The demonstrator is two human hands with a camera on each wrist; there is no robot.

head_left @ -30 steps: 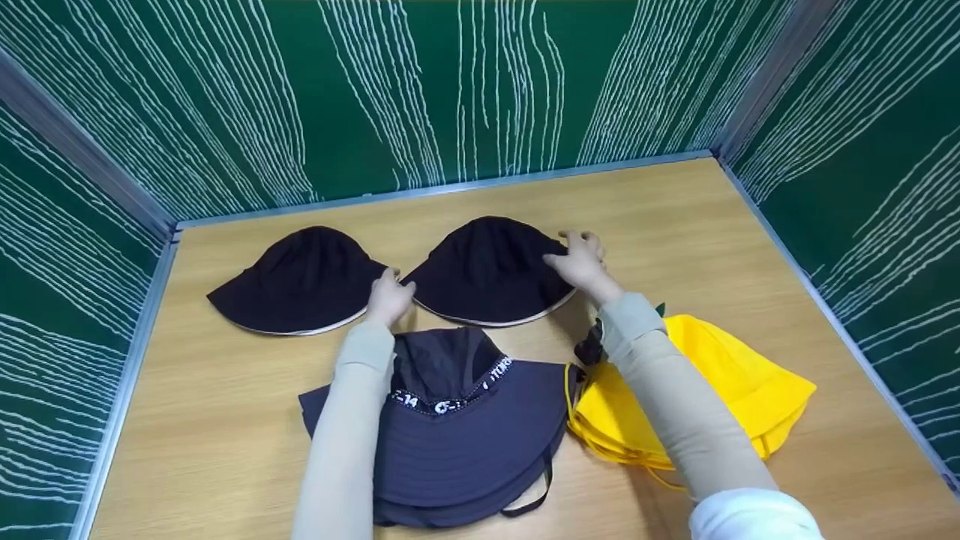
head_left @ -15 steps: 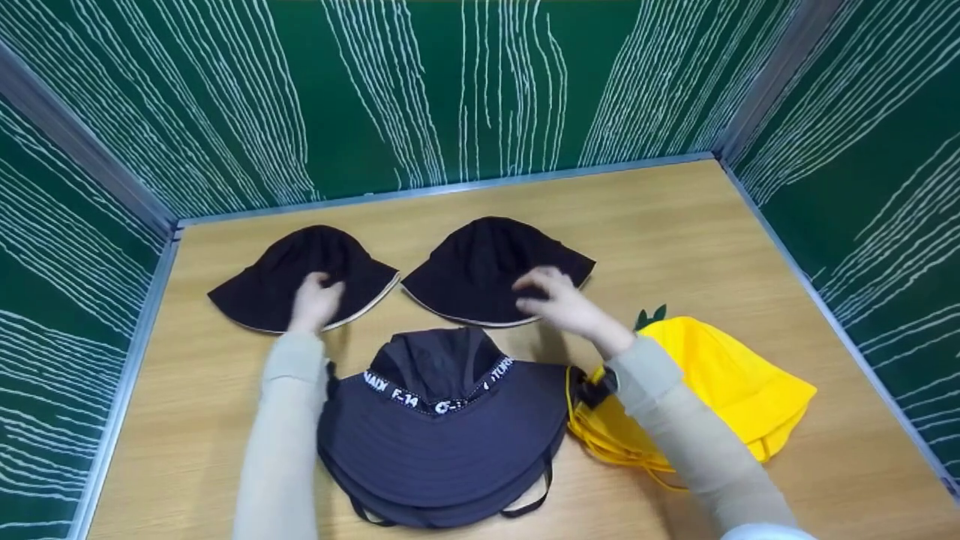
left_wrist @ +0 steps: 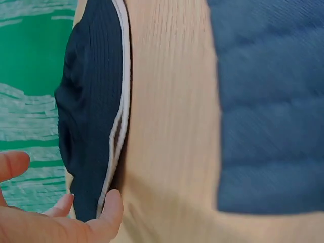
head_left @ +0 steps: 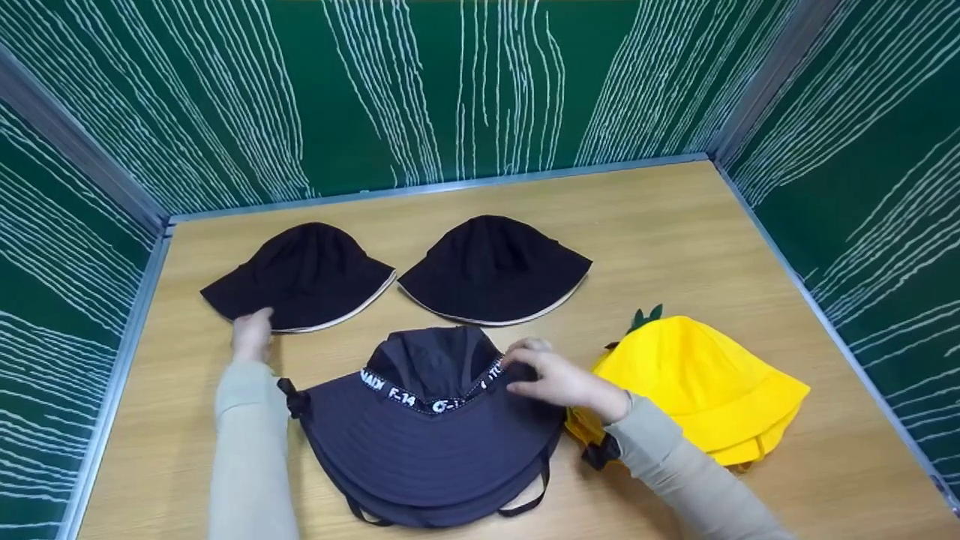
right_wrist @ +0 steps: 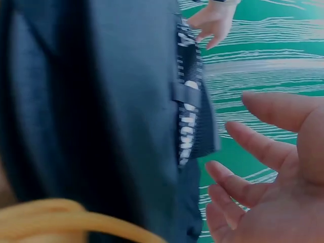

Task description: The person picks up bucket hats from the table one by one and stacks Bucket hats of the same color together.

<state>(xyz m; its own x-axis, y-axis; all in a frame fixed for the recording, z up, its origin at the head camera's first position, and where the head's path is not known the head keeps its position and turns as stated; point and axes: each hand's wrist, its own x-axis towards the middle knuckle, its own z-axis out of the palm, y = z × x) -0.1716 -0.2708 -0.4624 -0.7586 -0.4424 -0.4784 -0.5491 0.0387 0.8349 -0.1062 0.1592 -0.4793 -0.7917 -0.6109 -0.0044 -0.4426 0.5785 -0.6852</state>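
At the back left lies a black bucket hat (head_left: 304, 281) with a pale brim edge. My left hand (head_left: 253, 334) is at its front-left corner, and in the left wrist view the thumb and a finger pinch the brim (left_wrist: 104, 177) from either side. Beside it sits a second black bucket hat (head_left: 495, 270). My right hand (head_left: 559, 379) hovers over the right side of a dark grey wide-brimmed hat (head_left: 442, 450) with a lettered band. Its fingers are spread and loosely bent, holding nothing, as the right wrist view also shows.
Yellow hats (head_left: 697, 375) with a green leaf trim lie at the right, partly behind my right forearm. Layered brims and black straps show under the grey hat. Green panels (head_left: 420, 90) with white streaks wall the wooden table (head_left: 645, 217) at the back and sides.
My left hand has moved left from between the black hats to the left hat's front-left corner. My right hand has left the right black hat and come back over the grey hat.
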